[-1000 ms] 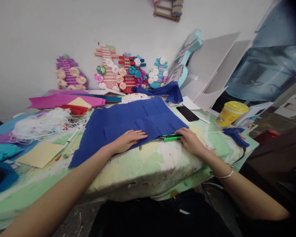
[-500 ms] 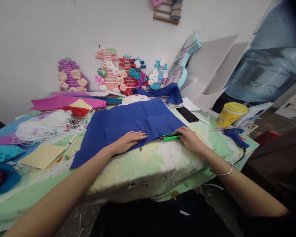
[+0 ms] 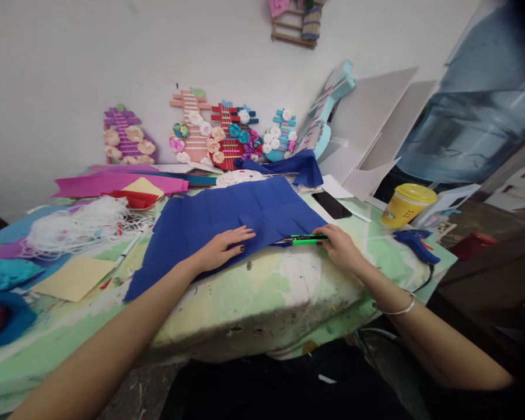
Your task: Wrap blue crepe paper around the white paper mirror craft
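A large blue sheet (image 3: pixel 210 213), creased and looking like crepe paper or cloth, lies across the table in front of me. My left hand (image 3: pixel 221 248) rests on its near part with the fingers stretched out, palm down. My right hand (image 3: pixel 338 248) is closed around green-handled scissors (image 3: pixel 304 239) at the sheet's near right edge. Their blades point left, and the tips are partly hidden at the blue edge. Fingers cover the handle end.
Behind the sheet stand several decorated guitar-shaped crafts (image 3: pixel 231 134). White string (image 3: pixel 79 224) and yellow paper (image 3: pixel 76 277) lie left. At right are a phone (image 3: pixel 331 205), a yellow-lidded cup (image 3: pixel 406 204) and a blue glue gun (image 3: pixel 415 244).
The scissors' handles appear closer together, and the sheet's edge near them lies flatter. My left hand has shifted slightly left, its fingers more spread.
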Available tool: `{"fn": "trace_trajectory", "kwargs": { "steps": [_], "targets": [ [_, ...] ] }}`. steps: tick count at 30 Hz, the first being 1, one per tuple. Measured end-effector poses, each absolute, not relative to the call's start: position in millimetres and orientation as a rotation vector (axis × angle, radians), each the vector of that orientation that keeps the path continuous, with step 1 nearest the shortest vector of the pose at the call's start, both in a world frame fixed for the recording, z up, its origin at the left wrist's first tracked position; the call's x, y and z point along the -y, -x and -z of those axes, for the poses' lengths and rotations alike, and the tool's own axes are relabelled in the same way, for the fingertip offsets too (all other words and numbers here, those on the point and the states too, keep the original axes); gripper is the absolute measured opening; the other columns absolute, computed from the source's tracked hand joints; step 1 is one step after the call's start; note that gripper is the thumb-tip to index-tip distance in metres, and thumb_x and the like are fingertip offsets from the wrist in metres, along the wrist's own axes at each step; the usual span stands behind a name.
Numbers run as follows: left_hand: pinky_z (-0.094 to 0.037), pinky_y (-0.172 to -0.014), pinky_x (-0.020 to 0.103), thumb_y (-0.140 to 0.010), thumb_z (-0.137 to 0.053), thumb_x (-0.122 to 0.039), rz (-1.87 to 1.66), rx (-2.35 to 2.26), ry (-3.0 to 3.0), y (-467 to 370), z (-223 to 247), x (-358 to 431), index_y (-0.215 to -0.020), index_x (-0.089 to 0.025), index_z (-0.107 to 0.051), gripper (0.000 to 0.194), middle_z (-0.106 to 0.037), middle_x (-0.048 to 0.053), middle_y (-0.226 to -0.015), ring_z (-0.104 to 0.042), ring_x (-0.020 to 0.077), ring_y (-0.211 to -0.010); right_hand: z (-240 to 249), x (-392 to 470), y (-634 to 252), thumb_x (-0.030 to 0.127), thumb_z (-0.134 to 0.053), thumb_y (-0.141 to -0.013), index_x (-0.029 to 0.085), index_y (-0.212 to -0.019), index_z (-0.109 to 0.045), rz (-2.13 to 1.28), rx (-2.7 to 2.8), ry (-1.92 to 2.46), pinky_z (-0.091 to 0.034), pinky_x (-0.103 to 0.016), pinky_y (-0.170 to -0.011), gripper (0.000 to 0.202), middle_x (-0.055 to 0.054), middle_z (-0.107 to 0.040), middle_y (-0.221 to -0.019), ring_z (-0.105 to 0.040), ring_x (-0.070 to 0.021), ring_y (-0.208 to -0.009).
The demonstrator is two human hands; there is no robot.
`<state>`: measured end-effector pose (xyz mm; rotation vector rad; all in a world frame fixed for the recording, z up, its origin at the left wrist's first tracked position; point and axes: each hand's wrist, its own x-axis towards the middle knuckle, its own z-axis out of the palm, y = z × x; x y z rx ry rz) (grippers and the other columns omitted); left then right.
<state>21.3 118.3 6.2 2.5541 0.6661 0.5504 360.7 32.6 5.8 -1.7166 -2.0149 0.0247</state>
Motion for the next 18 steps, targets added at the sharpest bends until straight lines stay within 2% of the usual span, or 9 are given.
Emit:
{"fn": "trace_trajectory", "kwargs": {
  "steps": [5,12,15,18],
  "targets": [
    [-0.028,-0.112,0.042,-0.087,-0.048,-0.045,-0.757,-0.939,-2.487,-8,-12,-129,-0.129,-0.021,-0.051,0.048,-0.049,0.006,-0.138,-0.040,0.0213,-0.132,-1,-25,-354,0.008,-0.045,-0.081,0.019,-0.103,-0.063,0.033,1.955,1.779,-0.039,-0.038,-0.083,0.030,-0.010,-0.062,-0.104,-0.053,-0.0250,-0.098],
    [-0.028,-0.110,0.044,-0.083,-0.046,-0.057,-0.522,-1.098,-2.618,-15,-8,-161,-0.133,-0.015,-0.046,0.066,-0.043,0.013,-0.141,-0.039,0.0276,-0.132,4,-22,-343,0.011,-0.044,-0.085,0.021,-0.105,-0.062,0.026,1.927,1.834,-0.035,-0.036,-0.076,0.028,-0.009,-0.061,-0.107,-0.052,-0.0257,-0.099],
    [-0.027,-0.111,0.045,-0.084,-0.046,-0.056,-0.486,-1.066,-2.643,-32,-7,-160,-0.134,-0.015,-0.045,0.065,-0.041,0.014,-0.143,-0.035,0.0289,-0.134,6,-16,-340,0.010,-0.045,-0.085,0.021,-0.104,-0.062,0.106,1.895,1.859,-0.034,-0.035,-0.072,0.028,-0.010,-0.061,-0.106,-0.051,-0.0261,-0.099],
    [-0.024,-0.110,0.050,-0.087,-0.044,-0.049,-0.427,-0.991,-2.681,-50,-7,-150,-0.136,-0.021,-0.043,0.057,-0.035,0.011,-0.147,-0.025,0.0291,-0.139,9,-3,-336,0.012,-0.045,-0.086,0.021,-0.106,-0.061,0.222,1.865,1.887,-0.032,-0.035,-0.069,0.027,-0.010,-0.061,-0.106,-0.051,-0.0266,-0.097]
  ]
}}
